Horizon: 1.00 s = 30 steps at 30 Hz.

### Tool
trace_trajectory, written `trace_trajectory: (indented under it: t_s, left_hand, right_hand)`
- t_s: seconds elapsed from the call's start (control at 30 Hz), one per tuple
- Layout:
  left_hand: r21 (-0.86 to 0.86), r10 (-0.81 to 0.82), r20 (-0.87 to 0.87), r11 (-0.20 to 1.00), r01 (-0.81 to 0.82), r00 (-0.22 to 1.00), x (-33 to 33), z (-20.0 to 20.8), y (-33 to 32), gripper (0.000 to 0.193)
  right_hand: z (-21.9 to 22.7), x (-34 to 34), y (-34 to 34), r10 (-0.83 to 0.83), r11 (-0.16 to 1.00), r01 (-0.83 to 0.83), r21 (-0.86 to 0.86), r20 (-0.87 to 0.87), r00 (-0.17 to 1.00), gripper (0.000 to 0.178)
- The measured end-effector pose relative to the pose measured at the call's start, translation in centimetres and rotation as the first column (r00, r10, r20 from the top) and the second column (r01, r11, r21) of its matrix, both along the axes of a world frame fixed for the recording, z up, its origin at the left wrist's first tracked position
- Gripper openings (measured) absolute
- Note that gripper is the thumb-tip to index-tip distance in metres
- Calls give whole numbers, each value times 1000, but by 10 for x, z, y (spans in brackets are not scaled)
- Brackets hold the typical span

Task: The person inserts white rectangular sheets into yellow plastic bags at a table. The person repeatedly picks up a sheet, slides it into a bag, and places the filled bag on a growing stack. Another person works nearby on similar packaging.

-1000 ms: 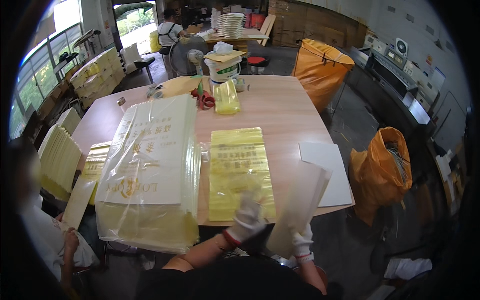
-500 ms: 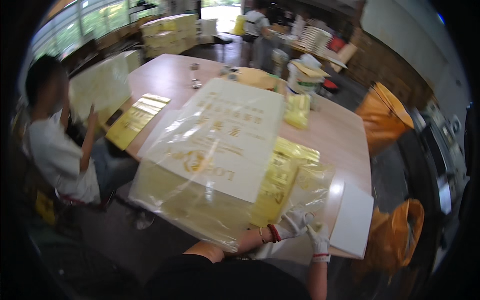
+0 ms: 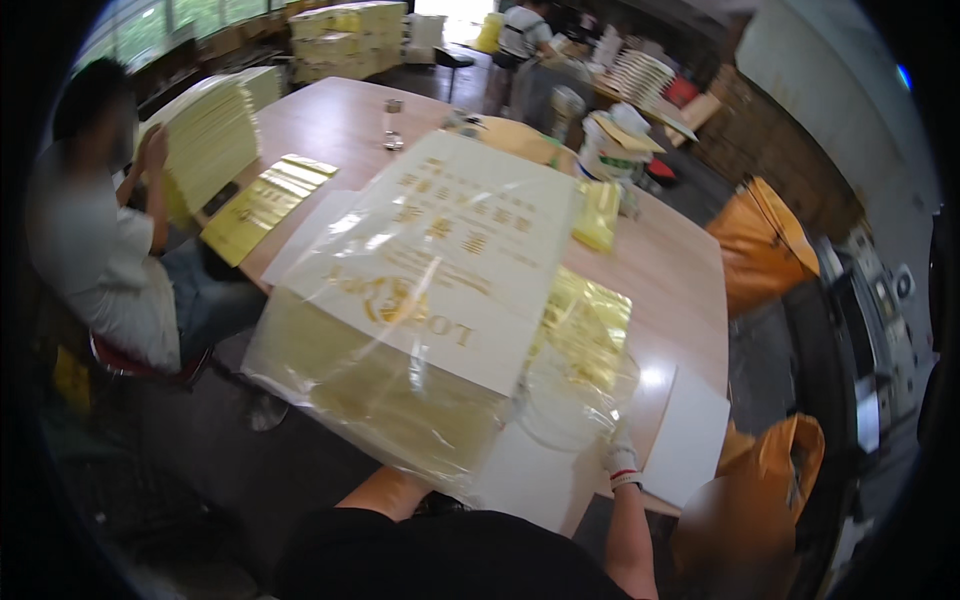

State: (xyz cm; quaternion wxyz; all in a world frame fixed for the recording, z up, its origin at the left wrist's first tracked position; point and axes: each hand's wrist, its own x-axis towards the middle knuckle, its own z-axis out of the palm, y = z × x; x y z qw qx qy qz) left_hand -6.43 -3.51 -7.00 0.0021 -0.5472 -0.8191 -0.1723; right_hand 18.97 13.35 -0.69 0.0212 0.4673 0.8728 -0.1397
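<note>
My right hand (image 3: 621, 457), in a white knitted glove with a red-striped cuff, is closed at the near edge of a clear plastic bag (image 3: 560, 412). My left forearm (image 3: 384, 491) reaches beneath the overhanging plastic of a large stack; the left hand itself is hidden. That stack has a white top sheet (image 3: 470, 270) with gold print and lies in loose clear wrapping (image 3: 390, 400). Beyond the bag are shiny gold-yellow packets (image 3: 592, 315). White board (image 3: 535, 475) lies under the bag, and another white board (image 3: 690, 440) sits to the right of my hand.
A seated person (image 3: 110, 240) on the left handles a tall stack of pale sheets (image 3: 210, 135). Gold packets (image 3: 265, 210) lie by the table's left edge. A white bucket (image 3: 605, 150) stands at the far side. Orange sacks (image 3: 765, 245) stand beyond the table's right edge.
My left hand has left the clear bag's end and gone out of sight; my right hand stays there. The bag has spread toward the left. The seated person's hands have moved up their stack.
</note>
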Motion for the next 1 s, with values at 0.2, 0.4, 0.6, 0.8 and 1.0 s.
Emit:
trace_trajectory:
  t_s: [0.2,0.4,0.6,0.8,1.0]
  left_hand:
    - [35,-59,-194,997,67,979,13,-13,-14,39]
    - [43,47,380,997,-68,924,22,72,-43,34]
    - [-57,90,411,996,-73,907,20,84,-35,19]
    - [-100,143,478,989,-107,867,26,63,-35,23]
    - [-101,82,444,994,-41,892,46,78,-64,23]
  right_hand:
    - [3,31,-59,-42,994,8,-108,-310,950,67]
    - [33,33,-100,-158,979,85,-186,-420,894,64]
    - [32,22,-93,-223,968,218,-124,-31,974,68]
    - [7,35,-100,-264,956,271,-116,71,962,69]
    - [15,48,-133,-260,947,273,-169,94,961,51]
